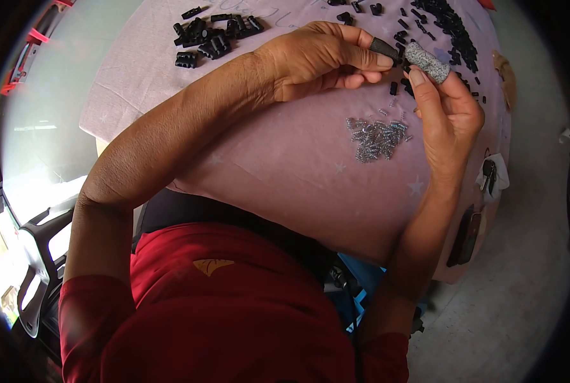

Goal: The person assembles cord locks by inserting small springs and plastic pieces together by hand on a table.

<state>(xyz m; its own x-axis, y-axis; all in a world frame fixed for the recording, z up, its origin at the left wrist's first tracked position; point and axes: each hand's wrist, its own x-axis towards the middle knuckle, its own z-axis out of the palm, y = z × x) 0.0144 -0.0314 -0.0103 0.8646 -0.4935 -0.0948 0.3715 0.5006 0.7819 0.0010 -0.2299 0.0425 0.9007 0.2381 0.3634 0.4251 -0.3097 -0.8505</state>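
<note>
My left hand (326,60) is closed in a pinch, with a dark grey cover on its index finger. Facing it, my right hand (448,112) is also pinched, its index finger wrapped in a speckled grey cover (427,62). Small black plastic pieces (407,65) show between the fingertips, mostly hidden by them. Just below the hands lies a heap of small metal springs (377,139). A few loose black pieces (394,88) rest on the cloth right by the fingers.
A pink cloth (285,166) with stars covers the table. Larger ribbed black parts (214,35) are piled at the back left; many small black pieces (451,29) spread at the back right. Keys (488,172) and a dark phone-like object (465,236) lie along the right edge.
</note>
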